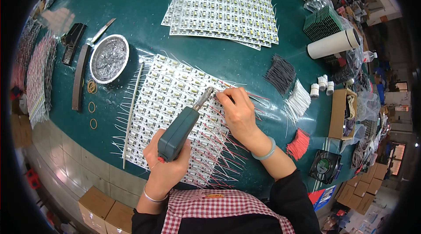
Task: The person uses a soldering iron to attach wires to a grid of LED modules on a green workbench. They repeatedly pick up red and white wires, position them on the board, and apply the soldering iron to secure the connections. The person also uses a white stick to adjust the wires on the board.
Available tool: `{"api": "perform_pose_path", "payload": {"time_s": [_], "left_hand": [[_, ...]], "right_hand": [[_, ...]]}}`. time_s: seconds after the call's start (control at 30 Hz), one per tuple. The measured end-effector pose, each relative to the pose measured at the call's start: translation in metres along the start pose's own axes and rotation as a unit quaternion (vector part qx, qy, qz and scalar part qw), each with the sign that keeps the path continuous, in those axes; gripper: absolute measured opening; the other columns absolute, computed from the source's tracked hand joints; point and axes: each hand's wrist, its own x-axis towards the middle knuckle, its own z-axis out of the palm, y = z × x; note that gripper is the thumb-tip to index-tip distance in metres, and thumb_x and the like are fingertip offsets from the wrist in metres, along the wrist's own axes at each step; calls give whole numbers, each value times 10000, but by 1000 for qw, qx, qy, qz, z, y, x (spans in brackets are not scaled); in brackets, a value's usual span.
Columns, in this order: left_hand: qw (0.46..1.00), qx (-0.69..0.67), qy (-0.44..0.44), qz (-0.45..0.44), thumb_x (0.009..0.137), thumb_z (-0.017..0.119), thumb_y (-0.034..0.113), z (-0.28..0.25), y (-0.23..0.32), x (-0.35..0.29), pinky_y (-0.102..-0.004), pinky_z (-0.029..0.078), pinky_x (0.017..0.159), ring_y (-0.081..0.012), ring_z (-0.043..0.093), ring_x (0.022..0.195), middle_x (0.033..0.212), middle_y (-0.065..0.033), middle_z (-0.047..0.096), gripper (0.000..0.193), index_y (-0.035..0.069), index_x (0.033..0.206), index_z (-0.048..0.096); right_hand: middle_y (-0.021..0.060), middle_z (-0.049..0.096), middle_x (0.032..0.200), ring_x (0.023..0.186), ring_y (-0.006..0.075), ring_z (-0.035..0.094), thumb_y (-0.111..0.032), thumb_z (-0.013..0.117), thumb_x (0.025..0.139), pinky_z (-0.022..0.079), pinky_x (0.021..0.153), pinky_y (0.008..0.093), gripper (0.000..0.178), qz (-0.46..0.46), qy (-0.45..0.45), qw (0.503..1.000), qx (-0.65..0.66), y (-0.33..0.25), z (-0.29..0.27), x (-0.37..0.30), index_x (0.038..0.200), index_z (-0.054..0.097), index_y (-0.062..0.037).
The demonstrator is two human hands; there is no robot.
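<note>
My left hand (169, 170) is wrapped round the handle of a dark green soldering gun (177, 133). The gun's metal tip points away from me, over a panel of small white circuit boards (162, 98). Close beside that tip, the thumb and fingers of my right hand (239, 111) are pinched on a thin wire at the panel's right side. Red and white wires (226, 155) stick out along the panel's right part, and pale wires stick out on its left. A thin rod (133, 115) lies along the left edge. The exact contact at the tip is too small to make out.
More board panels (223, 10) lie stacked at the back. A bowl of silvery solder (109, 58), a knife (103, 30) and rubber bands (92, 107) are at left. Black (280, 74), white (298, 100) and red wire bundles (298, 143), a bottle (333, 43) and a fan (325, 166) stand right.
</note>
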Motion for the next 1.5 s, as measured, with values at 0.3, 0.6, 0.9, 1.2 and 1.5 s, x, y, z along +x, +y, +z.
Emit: {"api": "perform_pose_path", "payload": {"time_s": [0.3,0.6,0.9,1.2,1.5], "left_hand": [[999,-36,10,-10,809,787,-28,-3,4,-1,-274,490,595,-122,628,642,779,-76,670,174,-40,955,694],[998,-43,34,-9,803,789,-34,-9,7,-8,-277,515,626,-136,663,697,852,-99,705,198,-51,978,698],[997,-54,21,-49,803,790,-36,-15,8,-16,-279,502,614,-130,642,682,837,-85,694,186,-49,969,708],[1000,-15,3,-15,794,777,-42,-14,2,-17,-298,486,598,-171,629,653,813,-103,674,156,-37,935,711],[1000,-2,-2,-25,808,785,-9,-12,6,-16,-293,465,567,-136,601,603,741,-73,650,142,-11,908,684]], "right_hand": [[131,613,984,896,305,607,58,678,711,528,746,392,317,0,1,1000,-5,0,1,0,1026,674,25],[127,624,983,868,300,606,66,676,722,522,713,392,312,-10,33,999,0,-8,-8,-1,1031,676,22],[125,631,980,881,305,610,98,651,726,530,728,403,331,10,-1,999,31,-14,-2,-10,1046,684,22],[128,633,992,887,310,613,91,651,726,538,719,404,324,9,-13,1000,24,-13,-1,-11,1042,690,26],[128,630,1008,905,303,614,60,659,737,542,722,391,317,-3,-18,1000,6,-13,-3,-10,1052,686,32]]}}
